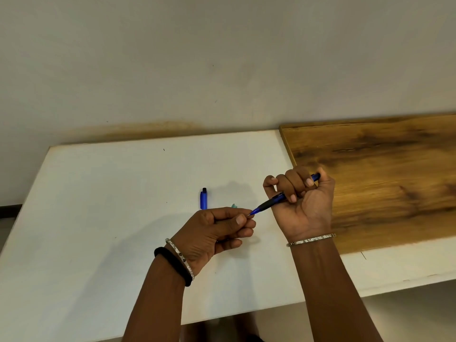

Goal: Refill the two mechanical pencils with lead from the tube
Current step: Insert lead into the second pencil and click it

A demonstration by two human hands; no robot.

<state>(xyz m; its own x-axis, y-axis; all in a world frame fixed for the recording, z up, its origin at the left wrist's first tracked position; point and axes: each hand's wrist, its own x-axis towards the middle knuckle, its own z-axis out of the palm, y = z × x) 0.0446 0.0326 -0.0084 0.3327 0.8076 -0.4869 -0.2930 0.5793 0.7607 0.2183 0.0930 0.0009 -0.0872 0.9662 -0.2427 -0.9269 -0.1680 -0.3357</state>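
- A small blue thing (203, 198) with a black top lies on the white table (98, 218), just left of the left hand.
- The left hand (217, 233) has curled fingers. I cannot tell if it pinches anything.
- A green thing (234, 206) peeks out behind the left hand.
- The right hand (303, 208) grips the blue pencil (271, 203). The pencil's tip touches the left hand.

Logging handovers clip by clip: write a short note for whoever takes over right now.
Right hand grips the blue pencil, tip aimed at the left hand.
Left hand: fingers curled at that tip; any lead between them is too small to see.
On the white table: a short blue piece, and a green item partly hidden behind the left hand.
Done: cannot tell. Left: finish this pencil, then the second.
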